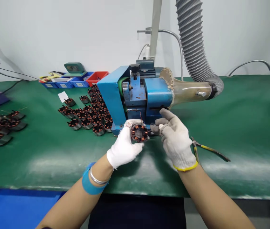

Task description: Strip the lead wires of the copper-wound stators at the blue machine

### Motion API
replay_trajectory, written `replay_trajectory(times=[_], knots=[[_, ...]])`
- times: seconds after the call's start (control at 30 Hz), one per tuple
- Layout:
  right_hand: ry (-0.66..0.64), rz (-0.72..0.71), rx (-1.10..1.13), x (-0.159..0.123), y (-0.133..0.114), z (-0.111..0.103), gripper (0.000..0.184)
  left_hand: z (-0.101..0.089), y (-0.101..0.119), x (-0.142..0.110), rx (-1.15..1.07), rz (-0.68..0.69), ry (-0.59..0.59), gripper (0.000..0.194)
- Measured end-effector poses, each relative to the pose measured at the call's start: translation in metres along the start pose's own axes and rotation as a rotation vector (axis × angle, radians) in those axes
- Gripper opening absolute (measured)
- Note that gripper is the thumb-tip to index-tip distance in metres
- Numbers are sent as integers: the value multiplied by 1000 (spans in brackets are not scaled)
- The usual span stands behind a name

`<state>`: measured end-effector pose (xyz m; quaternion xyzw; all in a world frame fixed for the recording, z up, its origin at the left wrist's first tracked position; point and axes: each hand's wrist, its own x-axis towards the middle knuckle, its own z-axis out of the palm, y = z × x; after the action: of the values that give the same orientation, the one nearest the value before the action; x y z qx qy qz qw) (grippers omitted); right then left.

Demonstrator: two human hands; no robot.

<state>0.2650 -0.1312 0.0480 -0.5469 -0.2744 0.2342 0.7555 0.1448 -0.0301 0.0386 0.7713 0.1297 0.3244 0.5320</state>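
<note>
A round motor stator [139, 133] with copper windings and a dark metal rim is held in my left hand [126, 144], in a white glove, thumb below and fingers behind. One thin copper wire sticks up from its top edge. Just to the right, my right hand [174, 136], in a white glove with greyed fingertips and a yellow cuff, is closed in a pinch at the stator's side. A short thin wire [150, 131] seems to run from the stator into these fingertips; they hide its end. Both hands are in front of a blue machine [158, 92].
Many similar stators [87, 111] stand left of the machine, with another group [0, 127] at far left. Blue bins [79, 83] and a red bin [98, 77] line the back. Yellow-handled pliers [211, 149] lie right. A grey hose [192, 41] rises from the machine's clear duct.
</note>
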Motion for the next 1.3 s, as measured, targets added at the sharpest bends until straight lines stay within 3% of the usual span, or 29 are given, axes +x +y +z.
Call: replay_trajectory(times=[0.1, 0.2, 0.4, 0.53, 0.6, 0.7, 0.77, 0.9, 1.1, 1.2, 1.3], knots=[[-178, 12, -219, -4, -3, -1, 75, 0, -5, -2, 191, 175, 101, 54], [-288, -25, -462, -13, -3, 0, 82, -1, -8, -2, 261, 198, 112, 59], [-230, -2, -547, -17, 4, 6, 76, -3, -5, -1, 180, 112, 42, 64], [-230, -17, -496, -14, 3, 3, 72, -4, 4, 0, -65, -27, -57, 58], [-193, -103, -567, -11, -3, -4, 70, -6, 6, 1, -159, -93, -52, 55], [19, -291, -736, -7, -13, -14, 69, -11, 7, 3, -176, -153, 6, 53], [11, -274, -684, -6, -15, -16, 69, -13, 5, 4, -155, -148, 31, 55], [-276, 16, -333, -10, -5, -1, 70, -13, 3, 6, -79, -73, 53, 59], [-324, 183, -53, -11, 2, 11, 64, -11, 6, 7, -24, -91, 20, 57], [-323, 49, -266, -9, -6, -1, 53, -14, 5, 7, 23, -78, 10, 56], [-134, -274, -619, -9, -17, -16, 46, -19, 3, 7, 79, -40, 18, 53]])
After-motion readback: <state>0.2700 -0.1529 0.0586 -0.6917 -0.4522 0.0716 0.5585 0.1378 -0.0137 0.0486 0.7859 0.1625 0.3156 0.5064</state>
